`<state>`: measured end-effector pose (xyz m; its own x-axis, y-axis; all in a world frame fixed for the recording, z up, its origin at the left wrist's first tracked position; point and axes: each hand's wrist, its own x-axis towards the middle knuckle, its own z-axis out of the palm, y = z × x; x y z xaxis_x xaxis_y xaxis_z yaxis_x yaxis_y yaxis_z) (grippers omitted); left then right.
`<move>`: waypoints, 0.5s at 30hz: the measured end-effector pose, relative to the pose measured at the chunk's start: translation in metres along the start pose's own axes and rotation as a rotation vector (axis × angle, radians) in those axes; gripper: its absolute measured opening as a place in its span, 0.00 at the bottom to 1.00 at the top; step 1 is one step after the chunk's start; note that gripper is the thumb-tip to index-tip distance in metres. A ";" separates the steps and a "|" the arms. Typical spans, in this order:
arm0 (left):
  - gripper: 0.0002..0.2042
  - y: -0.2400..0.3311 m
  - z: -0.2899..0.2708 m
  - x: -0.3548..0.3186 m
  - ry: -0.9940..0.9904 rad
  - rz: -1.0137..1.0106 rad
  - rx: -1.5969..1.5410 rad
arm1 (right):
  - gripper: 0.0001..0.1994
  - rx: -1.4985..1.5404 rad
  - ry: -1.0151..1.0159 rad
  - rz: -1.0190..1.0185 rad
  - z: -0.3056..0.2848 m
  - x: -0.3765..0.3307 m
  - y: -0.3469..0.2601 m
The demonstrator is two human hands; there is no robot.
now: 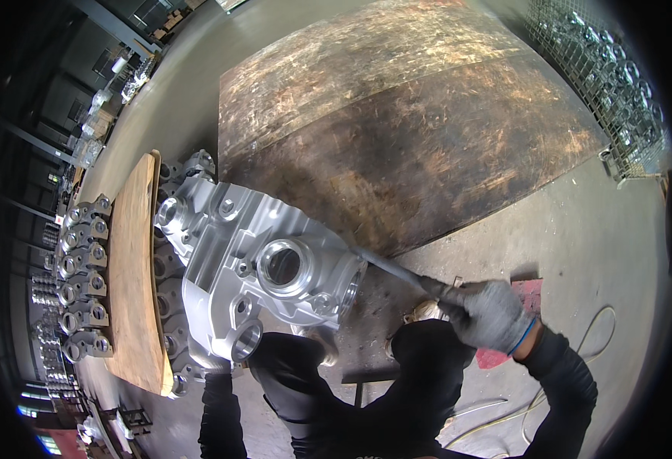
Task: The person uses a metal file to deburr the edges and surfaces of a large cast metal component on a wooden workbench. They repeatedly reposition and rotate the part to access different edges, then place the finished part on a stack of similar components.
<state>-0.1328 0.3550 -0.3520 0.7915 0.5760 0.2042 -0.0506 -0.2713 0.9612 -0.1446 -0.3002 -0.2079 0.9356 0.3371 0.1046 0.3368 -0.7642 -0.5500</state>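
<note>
A large silvery metal casting [317, 264] with round bored openings and ribs is tilted in front of my knees, beside the near left corner of the worn board. My left hand [210, 362], gloved in pale grey, is at the casting's lower left end; the casting hides most of its fingers. In a grey glove with a blue cuff, my right hand [493, 315] is closed round the dark handle of a long, narrow file [397, 271]. The file's far tip meets the casting's right edge, and whether it touches cannot be made out.
A broad, scuffed brown board [427, 145] lies ahead. On the left, a wooden plank [131, 275] stands between rows of grey castings [83, 291]. A wire cage [619, 99] of shiny parts is at the far right. A red object [527, 294] and a hose [607, 325] lie on the floor.
</note>
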 end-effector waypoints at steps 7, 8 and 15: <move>0.23 -0.001 0.000 0.002 -0.001 0.005 0.015 | 0.25 -0.003 -0.037 0.028 -0.003 0.005 -0.008; 0.23 -0.001 -0.001 0.002 0.002 0.005 0.016 | 0.24 -0.005 -0.035 0.026 -0.006 0.005 -0.009; 0.23 0.000 -0.001 0.001 -0.001 0.015 0.038 | 0.20 -0.028 0.012 -0.024 -0.008 0.019 -0.015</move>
<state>-0.1328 0.3563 -0.3516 0.7917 0.5707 0.2180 -0.0393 -0.3084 0.9504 -0.1314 -0.2869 -0.1915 0.9285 0.3488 0.1275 0.3617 -0.7712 -0.5239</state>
